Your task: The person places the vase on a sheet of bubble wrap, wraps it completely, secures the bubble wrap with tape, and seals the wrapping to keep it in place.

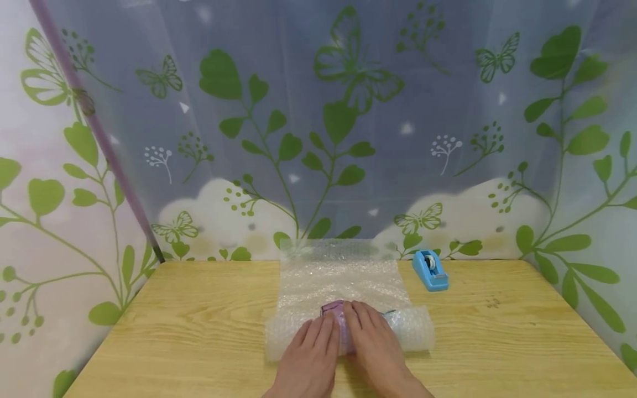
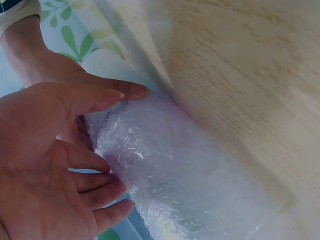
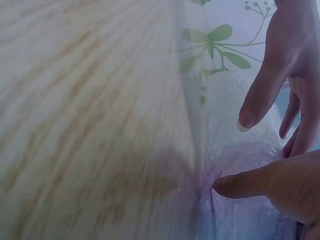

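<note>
The left hand (image 1: 309, 351) lay palm down on a bubble-wrap roll (image 1: 415, 330), its fingers nearly straight and side by side. A purple thing (image 1: 334, 307) showed at its fingertips, toward the right hand (image 1: 374, 340), which rested slantwise on the same roll, fingers extended and close together. Beyond both hands, a flat sheet of wrap (image 1: 343, 276) stretched over the surface (image 1: 199, 315); ahead and right of the right hand stood a blue tape dispenser (image 1: 431, 271). The wrist views showed the thumbs on the roll's near side, hidden from the head view.
</note>
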Demonstrator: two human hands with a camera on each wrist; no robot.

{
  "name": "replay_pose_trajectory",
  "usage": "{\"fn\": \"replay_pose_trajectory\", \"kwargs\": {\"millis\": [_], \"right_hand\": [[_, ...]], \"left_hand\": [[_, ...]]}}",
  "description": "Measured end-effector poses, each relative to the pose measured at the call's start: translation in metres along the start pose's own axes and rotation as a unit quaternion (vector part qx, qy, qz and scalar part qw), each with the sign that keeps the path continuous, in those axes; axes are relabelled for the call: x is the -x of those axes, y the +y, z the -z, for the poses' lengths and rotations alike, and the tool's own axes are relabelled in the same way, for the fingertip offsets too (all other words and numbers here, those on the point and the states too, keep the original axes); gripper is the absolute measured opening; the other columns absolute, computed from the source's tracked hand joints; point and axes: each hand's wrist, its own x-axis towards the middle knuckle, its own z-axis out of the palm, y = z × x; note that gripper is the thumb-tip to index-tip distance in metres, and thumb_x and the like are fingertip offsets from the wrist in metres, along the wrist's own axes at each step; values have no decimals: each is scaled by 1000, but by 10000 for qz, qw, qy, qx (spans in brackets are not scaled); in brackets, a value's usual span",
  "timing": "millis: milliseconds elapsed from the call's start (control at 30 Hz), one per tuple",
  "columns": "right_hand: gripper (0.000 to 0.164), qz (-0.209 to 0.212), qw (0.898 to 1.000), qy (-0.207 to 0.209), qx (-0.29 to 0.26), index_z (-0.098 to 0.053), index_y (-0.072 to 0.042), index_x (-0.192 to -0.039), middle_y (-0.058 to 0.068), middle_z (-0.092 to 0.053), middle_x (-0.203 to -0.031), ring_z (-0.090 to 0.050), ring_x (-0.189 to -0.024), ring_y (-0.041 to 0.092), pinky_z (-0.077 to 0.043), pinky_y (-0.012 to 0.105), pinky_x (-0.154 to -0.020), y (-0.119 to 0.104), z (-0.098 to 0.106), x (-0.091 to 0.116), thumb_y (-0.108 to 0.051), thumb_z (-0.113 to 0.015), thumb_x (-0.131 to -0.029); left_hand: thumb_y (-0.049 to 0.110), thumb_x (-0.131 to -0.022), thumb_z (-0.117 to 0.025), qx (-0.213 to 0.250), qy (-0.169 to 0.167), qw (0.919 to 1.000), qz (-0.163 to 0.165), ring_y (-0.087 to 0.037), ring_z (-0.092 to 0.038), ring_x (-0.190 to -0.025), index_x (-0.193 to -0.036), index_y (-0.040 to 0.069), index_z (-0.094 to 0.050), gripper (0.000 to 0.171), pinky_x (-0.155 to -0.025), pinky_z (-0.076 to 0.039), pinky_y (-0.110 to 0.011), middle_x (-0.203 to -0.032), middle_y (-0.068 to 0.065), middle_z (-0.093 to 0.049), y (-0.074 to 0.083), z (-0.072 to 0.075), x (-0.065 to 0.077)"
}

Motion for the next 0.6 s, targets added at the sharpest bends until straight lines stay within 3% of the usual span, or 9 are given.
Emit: {"fn": "replay_pose_trajectory", "kwargs": {"millis": [167, 367, 600], "right_hand": [[77, 68, 9998, -124, -114, -50, 5, -130, 20, -54, -126, -50, -118, 34, -41, 46, -99, 2, 1, -2, -19, -86, -66], [81, 281, 9996, 24, -98, -52, 6, -127, 21, -56, -122, -52, -114, 33, -41, 44, -99, 7, 1, -4, -24, -87, -60], [82, 323, 9995, -11, -69, -52, 5, -128, 18, -57, -121, -53, -113, 32, -41, 44, -99, 11, 5, -5, -29, -86, -61]], "left_hand": [[16, -86, -39, -95, -375, 9992, 141, -28, -51, -118, -125, -4, -58, 48, -98, -41, -37, -129, -18, -55, 4, 1, -5], [11, -90, -28, -279, -33, 9993, 226, -28, -52, -113, -122, -6, -60, 48, -93, -44, -35, -124, -20, -56, 7, -3, -10], [14, -87, -30, -251, -284, 9989, 275, -29, -49, -117, -128, -5, -55, 51, -93, -43, -34, -129, -19, -54, 6, -6, -10]]}}
